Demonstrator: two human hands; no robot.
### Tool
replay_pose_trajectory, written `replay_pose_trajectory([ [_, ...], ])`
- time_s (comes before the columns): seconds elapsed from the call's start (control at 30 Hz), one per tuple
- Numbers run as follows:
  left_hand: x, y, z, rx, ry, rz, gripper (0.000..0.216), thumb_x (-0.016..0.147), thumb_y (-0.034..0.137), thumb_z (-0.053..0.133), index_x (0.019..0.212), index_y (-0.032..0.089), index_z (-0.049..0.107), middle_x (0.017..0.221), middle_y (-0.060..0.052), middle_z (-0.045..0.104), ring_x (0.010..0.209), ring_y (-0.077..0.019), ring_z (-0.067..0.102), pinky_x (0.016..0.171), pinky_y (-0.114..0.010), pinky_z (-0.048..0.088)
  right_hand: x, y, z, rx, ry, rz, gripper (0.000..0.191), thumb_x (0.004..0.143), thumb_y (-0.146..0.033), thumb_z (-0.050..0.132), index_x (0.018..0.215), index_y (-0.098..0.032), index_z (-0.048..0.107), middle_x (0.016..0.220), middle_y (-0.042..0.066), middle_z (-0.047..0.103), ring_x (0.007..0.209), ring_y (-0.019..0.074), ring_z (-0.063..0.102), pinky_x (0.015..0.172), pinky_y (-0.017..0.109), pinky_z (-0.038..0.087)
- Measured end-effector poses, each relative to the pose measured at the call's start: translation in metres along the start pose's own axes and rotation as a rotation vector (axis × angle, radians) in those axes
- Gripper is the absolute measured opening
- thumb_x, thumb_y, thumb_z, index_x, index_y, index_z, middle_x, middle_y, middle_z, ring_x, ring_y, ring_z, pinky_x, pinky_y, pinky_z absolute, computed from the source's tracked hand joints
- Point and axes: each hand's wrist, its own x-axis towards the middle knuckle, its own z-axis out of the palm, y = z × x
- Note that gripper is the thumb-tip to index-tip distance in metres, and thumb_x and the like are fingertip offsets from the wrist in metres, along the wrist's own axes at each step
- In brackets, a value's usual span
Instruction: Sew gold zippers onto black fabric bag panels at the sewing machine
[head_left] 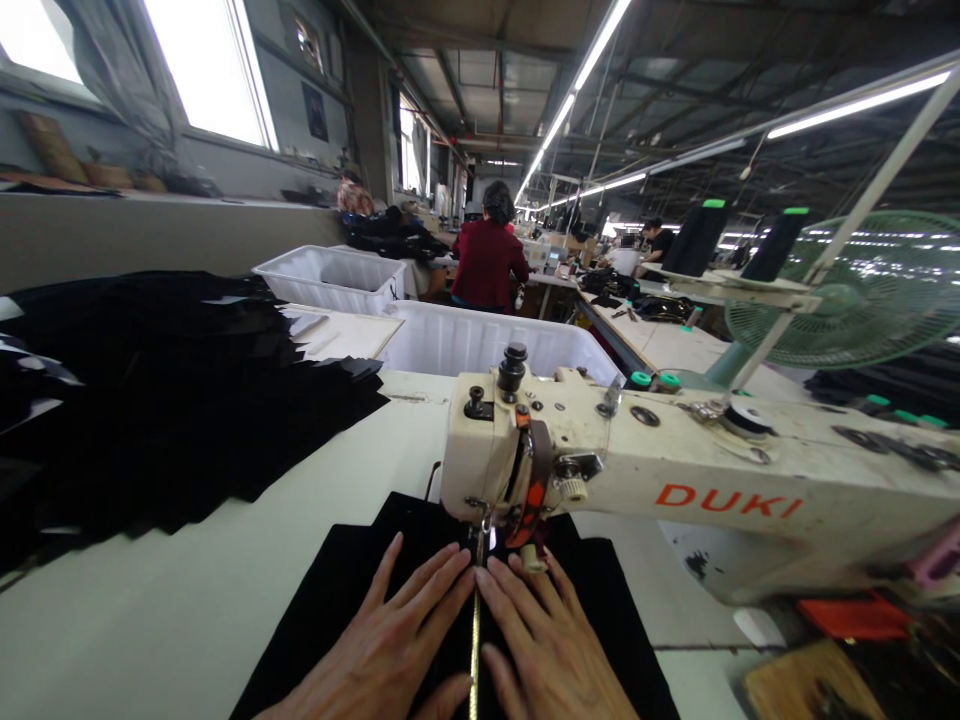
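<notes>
Black fabric (319,590) lies flat on the pale table under the head of a sewing machine (622,440) marked DUKI. A gold zipper (474,650) runs down the middle of the cloth, straight toward the presser foot (484,535). My left hand (401,630) rests flat on the cloth to the left of the zipper, fingers stretched forward and its thumb near the gold line. On the other side lies my right hand (544,630), palm down, fingers extended. The fingertips of both hands are close to the presser foot. What lies under the palms is hidden.
A big pile of black cut pieces (172,400) covers the table's left. Behind the machine stand white plastic bins (495,340). Black thread cones (697,240) and a green fan (847,290) are at the right. A person in dark red (487,260) sits farther back.
</notes>
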Motion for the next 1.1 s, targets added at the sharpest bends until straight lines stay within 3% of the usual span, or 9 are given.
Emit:
replay_pose_trajectory([
  [0.57,-0.0086,0.0006,0.0022,-0.019,0.053,0.007,0.062,0.091,0.037,0.058,0.146,0.017,0.037,0.145,-0.009,0.047,0.134,-0.0267,0.043,0.11,-0.053,0.031,0.002,-0.0011,-0.0007,-0.046,0.037,-0.018,0.044,0.088,-0.02,0.047,0.131,-0.019,0.055,0.132,-0.001,0.06,0.116,0.023,0.058,0.098,0.043,0.051],
  [0.83,-0.0077,0.0016,0.0033,0.019,-0.014,0.004,0.058,0.093,0.038,0.054,0.145,0.016,0.039,0.147,-0.008,0.044,0.135,-0.026,0.042,0.11,-0.056,0.03,0.0006,-0.0007,-0.0006,-0.047,0.001,-0.017,0.047,0.088,-0.021,0.048,0.135,-0.019,0.052,0.134,0.0,0.058,0.117,0.0242,0.057,0.099,0.045,0.05],
  [1.1,-0.0003,-0.0005,0.0018,-0.077,0.007,-0.032,0.063,0.091,0.035,0.057,0.147,0.019,0.035,0.146,-0.011,0.046,0.134,-0.029,0.043,0.107,-0.058,0.033,0.0082,0.0079,-0.0011,0.025,-0.081,0.022,0.04,0.1,-0.032,0.041,0.138,-0.021,0.049,0.136,0.001,0.056,0.118,0.0254,0.058,0.102,0.051,0.047],
])
